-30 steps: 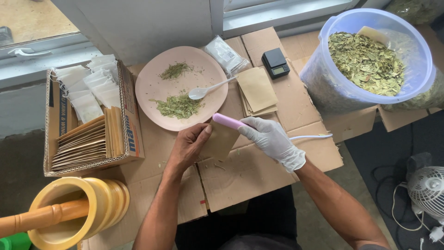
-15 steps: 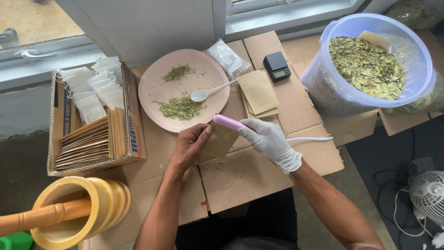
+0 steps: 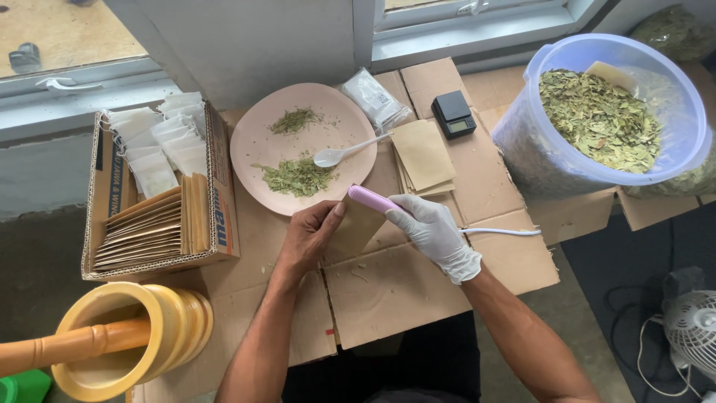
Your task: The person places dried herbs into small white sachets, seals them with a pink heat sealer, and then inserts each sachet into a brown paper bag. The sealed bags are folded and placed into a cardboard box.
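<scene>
My bare left hand (image 3: 312,237) presses down on a small brown paper pouch (image 3: 361,224) lying on the flattened cardboard (image 3: 388,291). A white glove covers my right hand (image 3: 436,233), which grips a pink handheld tool (image 3: 371,199) with a white cord (image 3: 501,232). The tool's tip sits on the pouch's upper edge. Just above the hands is a pink plate (image 3: 257,142) with two small heaps of crushed green leaves and a white spoon (image 3: 344,152).
A cardboard box (image 3: 216,224) at left holds brown pouches and white sachets. A stack of brown pouches (image 3: 424,153), a clear bag (image 3: 375,97) and a small black scale (image 3: 453,114) lie behind. A tub of dried leaves (image 3: 604,112) stands right. Yellow mortar with pestle (image 3: 127,328), fan (image 3: 690,328).
Both hands stay on the pouch with the pink tool at its upper edge. Only the camera view has shifted slightly.
</scene>
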